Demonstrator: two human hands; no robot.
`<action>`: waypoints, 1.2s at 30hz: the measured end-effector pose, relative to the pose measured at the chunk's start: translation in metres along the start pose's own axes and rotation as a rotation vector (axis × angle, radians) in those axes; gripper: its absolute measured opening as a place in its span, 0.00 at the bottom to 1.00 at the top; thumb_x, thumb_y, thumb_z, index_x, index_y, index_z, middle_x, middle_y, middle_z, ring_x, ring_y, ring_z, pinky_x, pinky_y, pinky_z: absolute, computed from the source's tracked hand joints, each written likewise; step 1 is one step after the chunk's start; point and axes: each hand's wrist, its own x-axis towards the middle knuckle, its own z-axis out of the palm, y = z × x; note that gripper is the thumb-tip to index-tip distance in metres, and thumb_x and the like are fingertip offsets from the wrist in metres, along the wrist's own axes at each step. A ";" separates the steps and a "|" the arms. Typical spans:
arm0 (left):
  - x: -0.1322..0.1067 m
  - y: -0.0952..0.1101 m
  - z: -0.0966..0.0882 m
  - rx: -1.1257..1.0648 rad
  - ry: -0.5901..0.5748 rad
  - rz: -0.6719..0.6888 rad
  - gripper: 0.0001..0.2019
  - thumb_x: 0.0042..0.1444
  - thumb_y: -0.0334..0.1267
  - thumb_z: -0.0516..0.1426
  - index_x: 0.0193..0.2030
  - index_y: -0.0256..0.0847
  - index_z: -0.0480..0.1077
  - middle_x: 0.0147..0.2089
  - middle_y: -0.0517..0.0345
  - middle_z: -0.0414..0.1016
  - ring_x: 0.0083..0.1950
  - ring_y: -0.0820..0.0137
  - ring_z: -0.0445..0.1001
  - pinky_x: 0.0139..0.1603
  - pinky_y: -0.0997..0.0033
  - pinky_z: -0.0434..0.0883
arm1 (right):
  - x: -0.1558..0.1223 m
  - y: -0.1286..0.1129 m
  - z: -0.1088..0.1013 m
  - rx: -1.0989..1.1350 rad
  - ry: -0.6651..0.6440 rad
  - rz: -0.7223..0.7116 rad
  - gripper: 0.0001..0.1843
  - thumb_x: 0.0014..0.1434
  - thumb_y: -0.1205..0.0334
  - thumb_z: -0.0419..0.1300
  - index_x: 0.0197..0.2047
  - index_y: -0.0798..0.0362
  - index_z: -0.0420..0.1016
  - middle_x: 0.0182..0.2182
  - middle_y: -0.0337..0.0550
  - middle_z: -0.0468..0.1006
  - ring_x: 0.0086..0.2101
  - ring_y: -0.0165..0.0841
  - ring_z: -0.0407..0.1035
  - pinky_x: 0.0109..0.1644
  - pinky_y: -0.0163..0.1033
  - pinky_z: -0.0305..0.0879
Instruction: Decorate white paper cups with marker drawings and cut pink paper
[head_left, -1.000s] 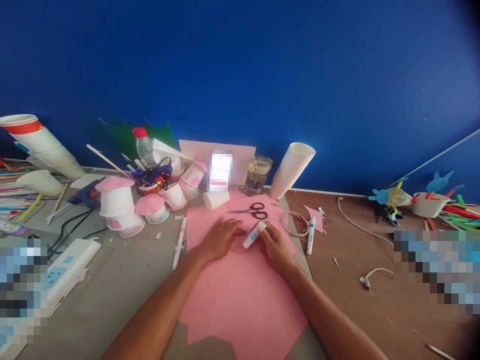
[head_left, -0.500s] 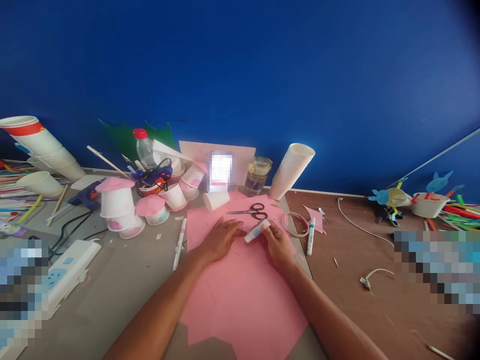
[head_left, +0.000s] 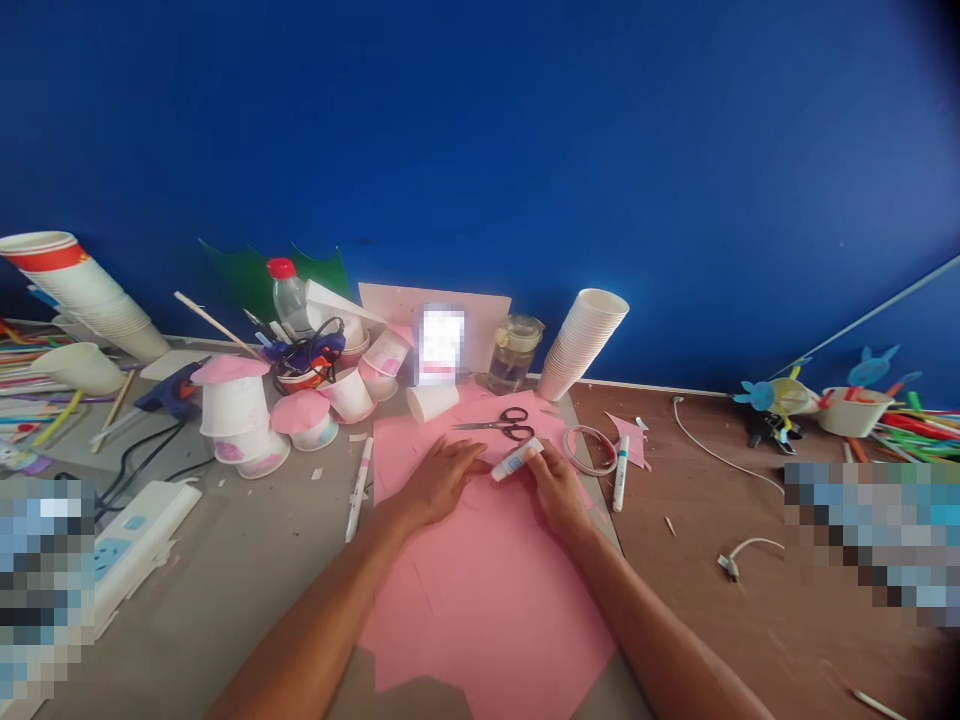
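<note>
My right hand (head_left: pixel 559 492) is closed around a small white glue stick (head_left: pixel 517 460) with a blue label, its white end pointing left. Pink paper (head_left: pixel 487 600) lies beneath both hands. Across from it, my left hand (head_left: pixel 441 482) rests palm down on this paper, fingers stretched towards the glue stick; its fingertips are partly hidden. Just beyond the hands lie dark-handled scissors (head_left: pixel 499 425), blades to the left. A roll of tape (head_left: pixel 591 450) and a white marker with a teal band (head_left: pixel 621 473) are right of my right hand.
A paper cup (head_left: pixel 433 402) lies on its side before a blurred bright screen (head_left: pixel 440 343). Stacked cups (head_left: pixel 583 343) lean beside a clear jar (head_left: pixel 514 352). Pink-topped cup models (head_left: pixel 234 405) stand left, near a glue gun (head_left: pixel 171 390) and power strip (head_left: pixel 142 540). A pink-banded marker (head_left: pixel 360 490) lies left.
The glue stick has shifted very slightly to the right in my right hand. My left hand has stayed almost still.
</note>
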 end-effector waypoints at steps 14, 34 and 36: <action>-0.001 -0.002 -0.001 -0.051 -0.006 -0.006 0.26 0.59 0.26 0.46 0.64 0.45 0.52 0.53 0.58 0.76 0.66 0.66 0.57 0.68 0.45 0.43 | 0.010 0.014 -0.004 0.592 0.086 0.100 0.12 0.56 0.47 0.58 0.32 0.46 0.71 0.30 0.40 0.74 0.34 0.38 0.69 0.42 0.44 0.66; -0.002 -0.005 0.000 0.164 0.256 -0.011 0.18 0.57 0.33 0.52 0.55 0.42 0.64 0.58 0.46 0.68 0.60 0.57 0.64 0.60 0.48 0.64 | 0.004 0.017 -0.001 0.550 -0.009 0.134 0.15 0.52 0.53 0.64 0.43 0.47 0.74 0.36 0.42 0.77 0.38 0.37 0.69 0.44 0.43 0.63; -0.001 -0.005 0.001 0.209 0.243 0.003 0.16 0.57 0.34 0.54 0.53 0.40 0.65 0.58 0.44 0.66 0.59 0.56 0.64 0.59 0.48 0.64 | 0.002 0.015 0.000 0.382 0.035 0.050 0.15 0.54 0.51 0.61 0.43 0.47 0.74 0.39 0.43 0.76 0.41 0.38 0.67 0.46 0.43 0.62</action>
